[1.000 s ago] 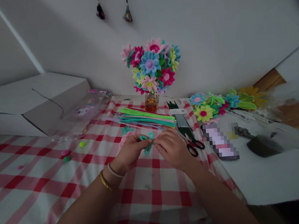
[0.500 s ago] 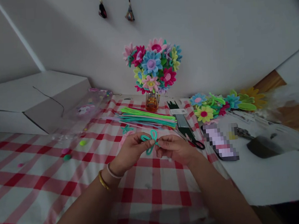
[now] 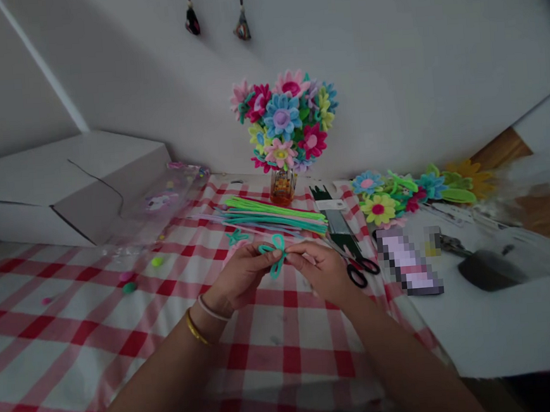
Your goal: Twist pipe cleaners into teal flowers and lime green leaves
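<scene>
Between my hands is a teal pipe cleaner bent into several petal-like loops. My left hand pinches it from the left, thumb across the loops. From the other side, my right hand grips it near the centre with thumb and forefinger. Just beyond lies a bundle of green, teal and pale pipe cleaners. A small teal looped piece and something pink rest behind my left hand. Black-handled scissors lie right of my right hand, their blades partly hidden.
A bouquet of fuzzy flowers stands in a glass vase at the back. More flowers lie at right, near a blurred-out phone. A white box and pompoms are at left on the checked cloth.
My right hand has turned, its fingers now pointing left at the loops' centre. More of the scissors' handles shows. The looped pipe cleaner has tilted a little, and the view has shifted slightly.
</scene>
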Tool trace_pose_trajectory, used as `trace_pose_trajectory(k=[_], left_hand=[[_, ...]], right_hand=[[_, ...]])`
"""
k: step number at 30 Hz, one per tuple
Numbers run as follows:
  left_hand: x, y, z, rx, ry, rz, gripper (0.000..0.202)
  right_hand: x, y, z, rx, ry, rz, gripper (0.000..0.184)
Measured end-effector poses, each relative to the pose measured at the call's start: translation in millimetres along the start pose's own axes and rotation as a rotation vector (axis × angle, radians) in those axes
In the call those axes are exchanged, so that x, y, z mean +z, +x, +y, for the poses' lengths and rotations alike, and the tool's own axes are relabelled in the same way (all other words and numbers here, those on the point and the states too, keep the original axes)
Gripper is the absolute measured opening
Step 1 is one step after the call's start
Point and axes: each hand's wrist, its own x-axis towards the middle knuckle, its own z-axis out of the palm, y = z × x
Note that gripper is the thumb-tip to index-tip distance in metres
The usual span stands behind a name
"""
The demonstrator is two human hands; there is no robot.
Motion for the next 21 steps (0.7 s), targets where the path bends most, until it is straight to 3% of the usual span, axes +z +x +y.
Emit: trace_pose_trajectory(k=[4,11,17,21], left_hand=[[-0.7,1.3,-3.6,0.032,0.029,-0.001,0.010],[2.5,-3.0,-4.4,0.066,0.057,-0.105,0.010],[1.3,0.3,-2.9,0.115,0.099,-0.010,0.014],[0.1,1.0,-3.2,0.105,0.137,-0.010,0.013]], right_hand=[[-1.3,-0.4,-1.3,0.209,0.231,-0.036,0.015],[-4.3,0.0,-0.2,0.266,0.590,-0.212,0.013],[3.3,3.3,5.2,0.385,0.618,-0.079,0.016],[4.4,2.4,7.4,0.311,0.482,0.028,0.016]])
